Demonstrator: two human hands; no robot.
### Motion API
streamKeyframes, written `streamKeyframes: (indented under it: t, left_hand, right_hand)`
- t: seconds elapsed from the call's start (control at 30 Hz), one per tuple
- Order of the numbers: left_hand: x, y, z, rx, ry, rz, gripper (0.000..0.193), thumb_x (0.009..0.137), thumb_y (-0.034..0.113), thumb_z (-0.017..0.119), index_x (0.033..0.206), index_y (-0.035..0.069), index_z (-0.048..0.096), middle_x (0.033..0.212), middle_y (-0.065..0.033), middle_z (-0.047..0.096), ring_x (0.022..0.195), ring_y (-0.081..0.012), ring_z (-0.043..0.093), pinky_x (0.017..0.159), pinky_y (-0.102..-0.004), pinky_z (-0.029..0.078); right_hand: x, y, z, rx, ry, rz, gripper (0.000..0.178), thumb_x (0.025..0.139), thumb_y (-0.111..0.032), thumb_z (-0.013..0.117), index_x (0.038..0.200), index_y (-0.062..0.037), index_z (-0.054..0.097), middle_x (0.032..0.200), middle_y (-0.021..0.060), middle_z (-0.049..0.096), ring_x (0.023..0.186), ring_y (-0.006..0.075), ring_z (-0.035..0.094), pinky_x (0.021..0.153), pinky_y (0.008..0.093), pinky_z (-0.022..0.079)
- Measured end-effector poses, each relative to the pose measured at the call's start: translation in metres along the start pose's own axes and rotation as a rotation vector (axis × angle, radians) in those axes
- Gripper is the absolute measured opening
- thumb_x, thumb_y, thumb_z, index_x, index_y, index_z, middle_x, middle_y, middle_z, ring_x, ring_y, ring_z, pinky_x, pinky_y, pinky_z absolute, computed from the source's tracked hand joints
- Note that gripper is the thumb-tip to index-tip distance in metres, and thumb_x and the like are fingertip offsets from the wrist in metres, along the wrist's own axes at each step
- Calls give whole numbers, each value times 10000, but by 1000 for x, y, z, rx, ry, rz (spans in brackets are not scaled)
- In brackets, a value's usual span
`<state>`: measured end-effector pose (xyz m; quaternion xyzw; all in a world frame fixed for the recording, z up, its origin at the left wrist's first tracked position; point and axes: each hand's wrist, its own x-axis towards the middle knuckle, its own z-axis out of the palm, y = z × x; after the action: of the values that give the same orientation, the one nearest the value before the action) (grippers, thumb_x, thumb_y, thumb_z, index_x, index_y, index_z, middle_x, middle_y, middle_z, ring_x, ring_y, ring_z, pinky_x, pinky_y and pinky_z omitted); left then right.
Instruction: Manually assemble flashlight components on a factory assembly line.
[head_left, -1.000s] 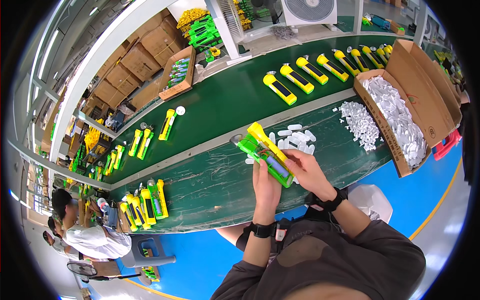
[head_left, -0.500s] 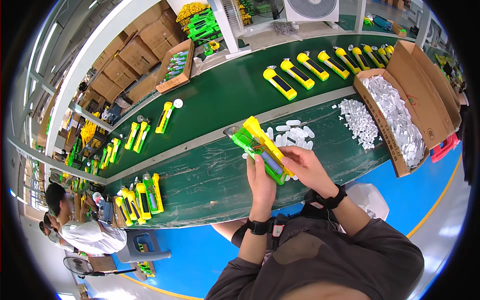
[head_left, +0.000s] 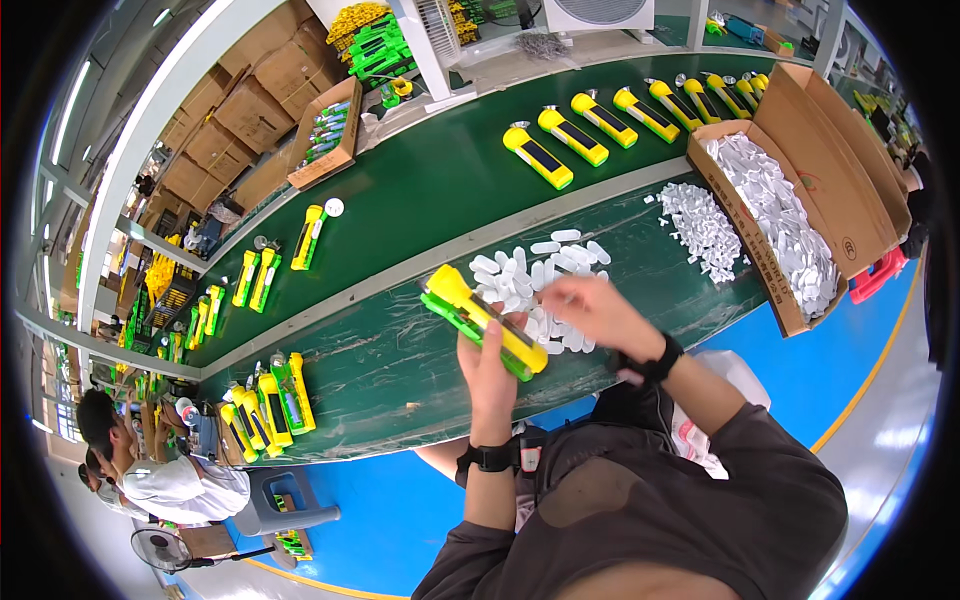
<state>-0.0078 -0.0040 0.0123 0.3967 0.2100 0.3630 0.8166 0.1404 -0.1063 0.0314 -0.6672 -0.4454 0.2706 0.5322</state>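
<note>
My left hand (head_left: 486,378) grips a yellow-and-green flashlight (head_left: 478,312) with a dark panel on its yellow face. Its two halves lie together, the yellow one upward, and no inside shows. Over a pile of white oval plastic pieces (head_left: 512,278) is my right hand (head_left: 600,315), away from the flashlight. The right fingers are curled in with their tips close together; whatever they pinch, if anything, is too small and blurred to make out. Part of the pile is hidden behind both hands.
Smaller white pieces (head_left: 700,225) are heaped beside an open carton (head_left: 785,300) of white parts at right. Several flashlights (head_left: 540,160) lie on the green belt (head_left: 420,180) beyond. More flashlights (head_left: 272,400) stand at the bench's left end, near a seated person (head_left: 175,485).
The flashlight's halves, spread with a blue cell and wires showing, have come together and turned yellow side up. My right hand has let go of it and moved over the white pieces.
</note>
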Motion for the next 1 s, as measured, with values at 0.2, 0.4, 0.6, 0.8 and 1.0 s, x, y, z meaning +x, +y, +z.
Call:
streamKeyframes:
  t: [0.2,0.4,0.6,0.8,1.0]
  left_hand:
    - [-3,6,-4,-16,-33,-17,446,913,139,547,1291,7,351,1153,-125,518,958,-227,575,884,-418,497]
    - [-8,6,-5,-16,-34,-35,458,910,139,558,1301,25,350,1163,-123,512,965,-221,571,881,-412,493]
    - [-4,8,-3,71,-21,-52,400,936,163,525,1281,27,376,1143,-104,517,973,-209,556,868,-401,499]
    - [2,2,4,154,-28,-14,355,926,125,543,1233,17,400,1145,-107,524,959,-215,583,839,-366,511]
    - [2,1,22,259,-67,63,458,868,103,625,1245,-4,389,1108,-103,542,942,-178,595,804,-307,499]
  right_hand:
    - [44,76,-38,-739,263,-266,210,694,-43,670,900,-26,639,894,166,631,773,350,626,659,402,522]
    - [60,86,-26,-1049,91,-82,129,699,-24,631,825,-49,632,829,155,625,781,338,633,676,427,524]
    - [59,56,-40,-178,187,-40,197,711,-23,670,907,-11,657,766,112,640,715,212,661,646,314,536]
    - [35,-37,-18,377,-6,39,288,798,22,620,1080,20,563,906,81,609,822,129,633,702,251,530]
    - [24,-50,2,447,-40,-51,161,838,4,609,993,20,571,986,60,608,911,115,615,754,248,519]
